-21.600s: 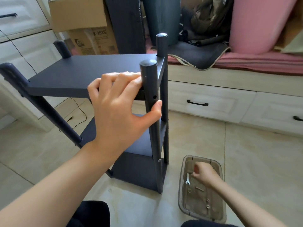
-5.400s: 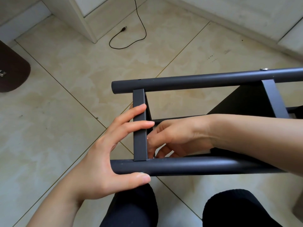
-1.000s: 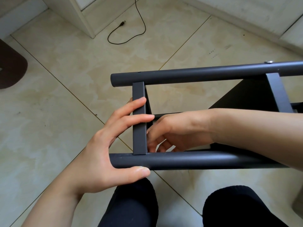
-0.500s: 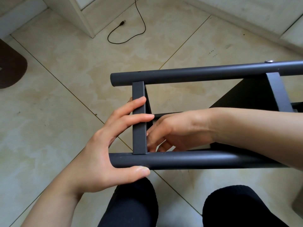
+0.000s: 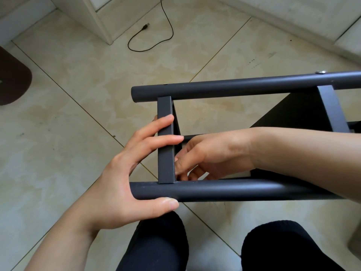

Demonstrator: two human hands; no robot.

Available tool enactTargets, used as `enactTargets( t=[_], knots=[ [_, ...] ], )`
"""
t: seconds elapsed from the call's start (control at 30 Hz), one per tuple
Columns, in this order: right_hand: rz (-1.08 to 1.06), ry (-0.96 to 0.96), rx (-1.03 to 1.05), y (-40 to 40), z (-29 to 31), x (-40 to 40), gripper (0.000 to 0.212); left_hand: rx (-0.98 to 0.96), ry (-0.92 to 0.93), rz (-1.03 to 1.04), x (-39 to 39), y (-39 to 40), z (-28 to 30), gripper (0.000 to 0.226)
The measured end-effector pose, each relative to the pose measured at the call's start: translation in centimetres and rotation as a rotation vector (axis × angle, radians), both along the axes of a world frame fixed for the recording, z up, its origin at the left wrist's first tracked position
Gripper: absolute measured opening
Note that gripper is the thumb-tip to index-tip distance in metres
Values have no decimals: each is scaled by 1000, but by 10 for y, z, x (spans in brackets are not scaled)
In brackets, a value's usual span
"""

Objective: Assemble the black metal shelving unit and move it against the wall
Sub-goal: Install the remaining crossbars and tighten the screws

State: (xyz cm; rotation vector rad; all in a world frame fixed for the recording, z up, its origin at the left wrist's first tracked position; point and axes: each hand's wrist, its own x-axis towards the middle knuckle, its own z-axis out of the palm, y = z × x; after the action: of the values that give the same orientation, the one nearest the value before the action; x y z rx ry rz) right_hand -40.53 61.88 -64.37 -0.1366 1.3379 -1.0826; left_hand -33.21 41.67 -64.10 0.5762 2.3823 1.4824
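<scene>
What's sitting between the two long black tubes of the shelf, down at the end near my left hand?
In the head view, a flat crossbar joins the far tube to the near tube; left hand fingers lie across it.

A home room: beige tiled floor (image 5: 82,98), white cabinet base (image 5: 97,18) standing on it, a black charging cable (image 5: 154,45) lying loose just beside that cabinet.

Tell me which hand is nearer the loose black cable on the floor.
Left. The left hand grips the shelf frame's end nearer the black cable; the right hand reaches inside the frame, farther off.
</scene>
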Motion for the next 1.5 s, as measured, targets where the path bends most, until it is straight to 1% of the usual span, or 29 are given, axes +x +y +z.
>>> enactTargets(
  t=[0.13, 0.3, 0.43, 0.5, 0.63, 0.73, 0.8, 0.87, 0.97, 1.07, 1.17, 1.23, 1.3, 1.33, 1.4, 1.5],
  knots=[
    [-13, -58, -7, -1, 1, 1, 13, 6, 13, -4, 0, -1, 0, 79],
    [-21, -15, -20, 0, -2, 1, 10, 8, 10, -9, 0, -1, -2, 79],
    [-22, -6, -42, 0, -5, 1, 29, 0, 22, -19, 0, -1, -2, 79],
    [-23, -2, -52, 1, -6, 0, 33, 2, 24, -17, 0, -1, -1, 79],
    [-9, 36, -52, 2, -5, 2, 19, 4, 13, -16, 0, -1, -1, 79],
    [-49, 29, -59, 8, 2, 2, 28, 9, -18, -17, 2, -2, 0, 80],
    [-47, 37, -60, 15, 9, 1, 22, 11, -42, -16, 3, -2, 2, 80],
    [-41, 71, -45, 23, 18, 2, 23, 13, -66, -8, 4, -1, 4, 82],
    [-3, 207, 15, 35, 35, 8, 27, 57, -133, 39, 8, 1, 5, 93],
    [105, 505, 114, 43, 55, 21, 25, 191, -251, 184, 19, 6, 3, 101],
    [219, 814, 199, 44, 73, 38, 28, 324, -301, 390, 37, 17, -6, 96],
    [291, 947, 257, 43, 80, 48, 34, 405, -357, 481, 46, 25, -14, 84],
    [327, 1002, 285, 43, 83, 57, 38, 475, -426, 533, 52, 31, -20, 69],
    [332, 1014, 296, 44, 85, 60, 39, 500, -451, 550, 55, 33, -22, 65],
    [336, 1036, 338, 47, 88, 62, 42, 524, -497, 572, 58, 34, -22, 68],
    [322, 1042, 378, 54, 89, 60, 40, 521, -547, 598, 62, 36, -22, 73]
  ],
)
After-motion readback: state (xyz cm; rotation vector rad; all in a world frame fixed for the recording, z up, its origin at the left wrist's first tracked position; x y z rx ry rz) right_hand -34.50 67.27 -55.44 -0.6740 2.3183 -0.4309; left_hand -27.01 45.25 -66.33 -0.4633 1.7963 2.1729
